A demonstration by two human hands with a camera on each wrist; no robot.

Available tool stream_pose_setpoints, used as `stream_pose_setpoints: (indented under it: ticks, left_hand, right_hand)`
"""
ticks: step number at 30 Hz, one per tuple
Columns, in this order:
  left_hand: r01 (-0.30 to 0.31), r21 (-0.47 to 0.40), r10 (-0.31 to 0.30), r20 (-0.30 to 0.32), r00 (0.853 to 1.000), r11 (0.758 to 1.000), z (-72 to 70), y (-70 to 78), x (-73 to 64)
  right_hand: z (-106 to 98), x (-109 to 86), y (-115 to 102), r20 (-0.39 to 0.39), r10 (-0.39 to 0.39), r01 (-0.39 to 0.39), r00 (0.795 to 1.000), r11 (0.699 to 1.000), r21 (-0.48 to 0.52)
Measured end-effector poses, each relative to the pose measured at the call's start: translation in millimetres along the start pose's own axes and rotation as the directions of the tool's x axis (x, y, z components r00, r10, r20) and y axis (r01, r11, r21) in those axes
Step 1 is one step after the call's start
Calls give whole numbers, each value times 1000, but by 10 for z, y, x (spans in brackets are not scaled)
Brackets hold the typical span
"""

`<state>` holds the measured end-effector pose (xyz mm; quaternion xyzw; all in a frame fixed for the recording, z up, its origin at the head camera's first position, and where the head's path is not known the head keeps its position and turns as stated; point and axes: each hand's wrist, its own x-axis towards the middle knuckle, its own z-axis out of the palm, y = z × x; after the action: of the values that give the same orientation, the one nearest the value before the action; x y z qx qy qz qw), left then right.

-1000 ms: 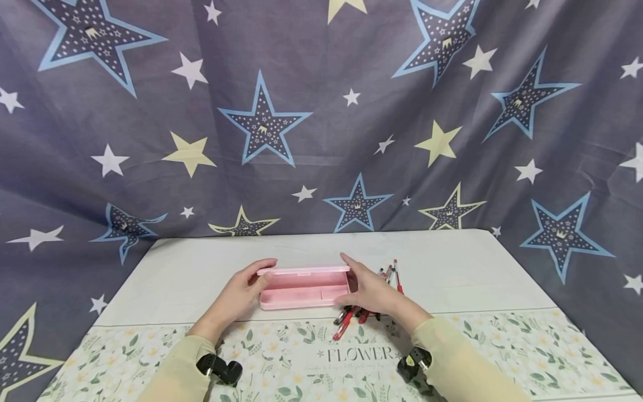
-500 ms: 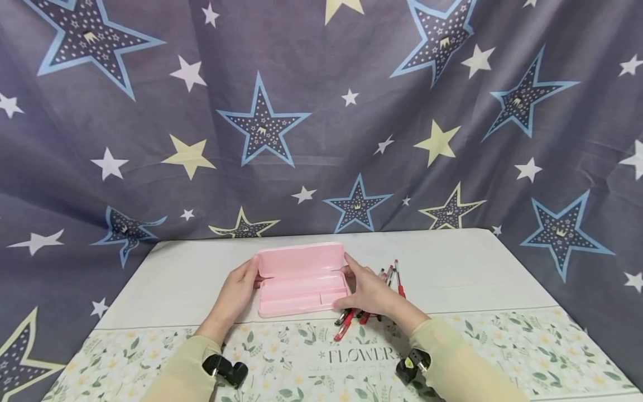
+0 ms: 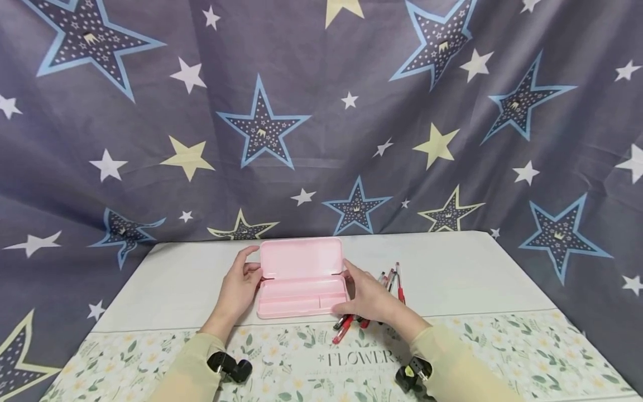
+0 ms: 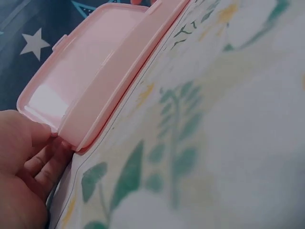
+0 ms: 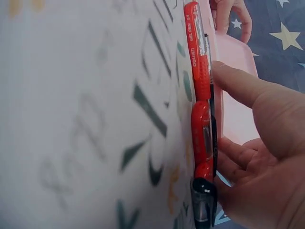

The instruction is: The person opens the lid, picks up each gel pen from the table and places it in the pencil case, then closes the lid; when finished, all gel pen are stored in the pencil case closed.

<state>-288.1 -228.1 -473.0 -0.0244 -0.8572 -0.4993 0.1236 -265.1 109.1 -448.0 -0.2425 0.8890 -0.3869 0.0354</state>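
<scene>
Head view: so there's a pink plastic pencil case (image 3: 302, 287) sitting right between the two hands, lid (image 3: 301, 258) tipped back on the far side of the grip. The right hand (image 3: 372, 296) has it by the right end, thumb on the near corner and the other fingers around behind. The left hand (image 3: 236, 287) is up against the other end, thumb by the hinge and index finger alongside the lid. It's definitely touching, but honestly can't tell if it's pinching or just steadying. Bunch of gel pens (image 3: 344, 329) piled right by the right hand, some poking out toward you, others out past its knuckles. Below the grip is a floral tablecloth (image 3: 281, 377) with "FLOWER" printed on it, and way behind everything hangs a star-print curtain (image 3: 321, 139). Both wrists have a pale sleeve (image 3: 191, 363) and a little black wrist camera (image 3: 230, 367).

Left wrist view: the thumb's at the case corner where lid meets base, other fingers bent in under it against the end. Fingertips of the other hand just peek in at the far end.

Right wrist view: the thumb tip is on the near edge of the case, other fingers curled in at its end. Right beside that grip is a red gel pen (image 5: 197, 52), plus a black-tipped pen (image 5: 203, 200) nearer the palm.
</scene>
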Motion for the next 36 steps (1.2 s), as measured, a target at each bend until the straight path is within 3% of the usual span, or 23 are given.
stream_pose_setpoints:
  ticks: [5, 10, 17, 24, 36]
  left_hand:
    - [-12, 54, 11, 25, 1000, 998, 12, -11, -18]
    - [5, 52, -8, 60, 998, 999, 25, 9, -25]
    - [5, 30, -8, 73, 997, 1000, 24, 11, -33]
    - [1, 31, -2, 52, 999, 1000, 22, -6, -26]
    - [-11, 18, 10, 38, 999, 1000, 33, 1, -19]
  right_hand:
    - [2, -42, -32, -1, 30, -30, 1000, 998, -56]
    - [-24, -98, -31, 10, 89, -88, 996, 993, -73]
    - [-124, -148, 23, 10, 42, -42, 999, 999, -27]
    - [-383, -183, 109, -69, -10, 10, 998, 1000, -1]
    - [-857, -277, 374, -205, -45, 53, 978, 998, 34]
